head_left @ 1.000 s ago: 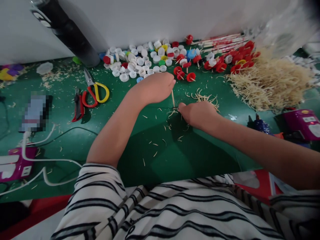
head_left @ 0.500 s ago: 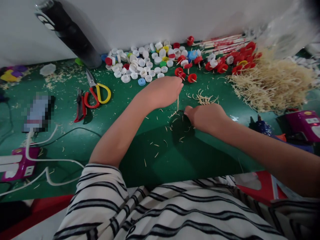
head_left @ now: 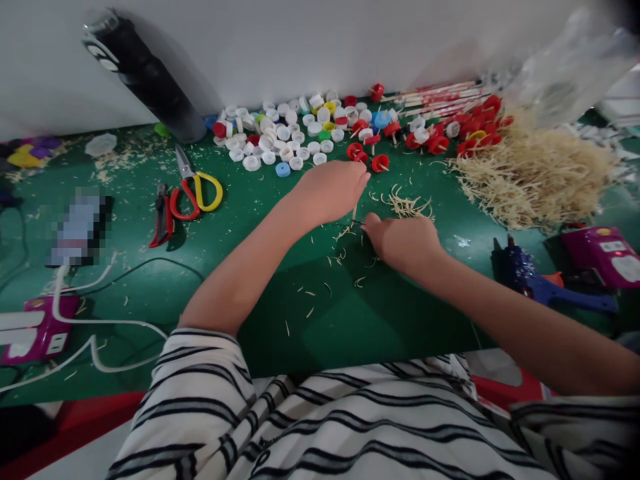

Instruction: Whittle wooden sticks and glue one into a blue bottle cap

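- Stick [head_left: 355, 213], pale and thin, points down from my left hand [head_left: 334, 192]; those fingers look closed on its upper part, though the back of the hand hides the exact pinch
- Right hand [head_left: 403, 241] sits just right and lower, thumb and fingers together on a thin dark tool [head_left: 358, 222], likely a blade, by the stick's lower end; I read one hand as steadying, the other as working the tip
- Holding the stick low over the green table [head_left: 375, 327] probably keeps scraps off my fingers
- Shavings [head_left: 336, 259] lie scattered just below the grip, and a curl pile [head_left: 407, 204] just beyond the right hand, perhaps to leave the working spot open
- Red caps [head_left: 379, 162] on short sticks rest just past the left fingertips, white caps [head_left: 282, 133] farther left, within reach, I judge
- Scissors [head_left: 191, 176] and a red-handled cutter [head_left: 161, 217] lie well left of the grip, a blue glue gun [head_left: 525, 272] well right, seemingly parked clear of both hands
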Tool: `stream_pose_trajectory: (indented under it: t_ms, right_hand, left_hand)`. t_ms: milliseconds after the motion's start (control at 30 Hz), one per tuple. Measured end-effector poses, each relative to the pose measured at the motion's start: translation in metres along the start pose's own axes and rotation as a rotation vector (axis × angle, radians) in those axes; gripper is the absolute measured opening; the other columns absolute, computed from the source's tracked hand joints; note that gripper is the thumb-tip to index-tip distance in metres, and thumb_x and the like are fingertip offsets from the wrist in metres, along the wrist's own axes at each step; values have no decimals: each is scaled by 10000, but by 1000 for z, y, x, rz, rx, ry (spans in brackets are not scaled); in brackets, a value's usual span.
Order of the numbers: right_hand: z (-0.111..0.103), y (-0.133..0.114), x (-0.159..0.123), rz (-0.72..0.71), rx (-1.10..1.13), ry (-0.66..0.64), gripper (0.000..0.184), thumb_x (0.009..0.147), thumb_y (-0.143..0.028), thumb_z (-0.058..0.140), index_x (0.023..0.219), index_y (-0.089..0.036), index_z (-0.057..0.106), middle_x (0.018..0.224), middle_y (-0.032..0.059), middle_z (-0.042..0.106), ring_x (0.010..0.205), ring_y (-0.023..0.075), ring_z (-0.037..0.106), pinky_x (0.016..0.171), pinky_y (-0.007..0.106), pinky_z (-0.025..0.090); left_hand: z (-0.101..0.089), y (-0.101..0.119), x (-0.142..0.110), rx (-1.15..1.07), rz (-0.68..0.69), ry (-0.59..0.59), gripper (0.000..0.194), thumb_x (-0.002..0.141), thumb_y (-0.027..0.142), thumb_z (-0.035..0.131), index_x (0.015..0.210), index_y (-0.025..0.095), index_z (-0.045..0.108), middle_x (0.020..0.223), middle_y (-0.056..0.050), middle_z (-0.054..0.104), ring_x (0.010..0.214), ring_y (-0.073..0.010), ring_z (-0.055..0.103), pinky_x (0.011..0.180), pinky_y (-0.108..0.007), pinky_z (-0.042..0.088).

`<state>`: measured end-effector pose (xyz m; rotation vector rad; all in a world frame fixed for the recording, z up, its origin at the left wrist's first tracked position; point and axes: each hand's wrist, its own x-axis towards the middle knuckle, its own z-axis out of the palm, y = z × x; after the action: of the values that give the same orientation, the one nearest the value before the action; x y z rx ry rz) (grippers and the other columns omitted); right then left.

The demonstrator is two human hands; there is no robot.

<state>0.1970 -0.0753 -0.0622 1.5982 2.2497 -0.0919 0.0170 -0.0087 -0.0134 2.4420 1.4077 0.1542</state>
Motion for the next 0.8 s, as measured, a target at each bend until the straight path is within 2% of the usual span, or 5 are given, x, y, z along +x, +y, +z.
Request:
stream_pose_trajectory:
  t_ms: [100,233,467,667,800]
  right_hand:
    - [-3,-6,2,17,9,-101,464,1043,-157,412,1466,-183,602,988,223,832,844,353,804,697,384,450]
    - [-11,-8,3,42,8,-196,551,998,-124,454,1533,-184,571,1104,245,834,930,382,815,710,405,494]
    - [-16,-4,-3,27,14,-204,494,1020,-135,399,1455,-174,629,1107,226,824,941,351,799,696,395,477]
    - [-3,-3,-10,91,57,-55,517,1140,-368,223,1329,-173,664,903,209,801,825,320,773,640,356,364]
    - [6,-1,-13,125,116,29,516,1149,-418,221,1280,-185,663,928,191,803,814,311,767,628,347,313]
  left_hand:
    - [2,6,0,-1,-8,12,401,1137,367,331,968,188,647,798,-69,574,765,-214,562,826,-377,441]
    - [3,7,-1,1,-20,16,415,1138,379,326,982,190,662,812,-76,591,791,-225,579,843,-384,447]
    - [-5,6,-5,-11,-14,-42,409,1134,372,327,979,188,658,777,-64,568,756,-212,557,824,-379,441]
    - [-12,-3,-5,6,-28,-78,395,1113,376,348,917,198,641,750,-64,553,742,-224,557,797,-396,440]
    - [-13,-17,-3,0,-12,-91,397,1105,435,382,868,219,617,731,-62,556,723,-228,556,761,-396,437]
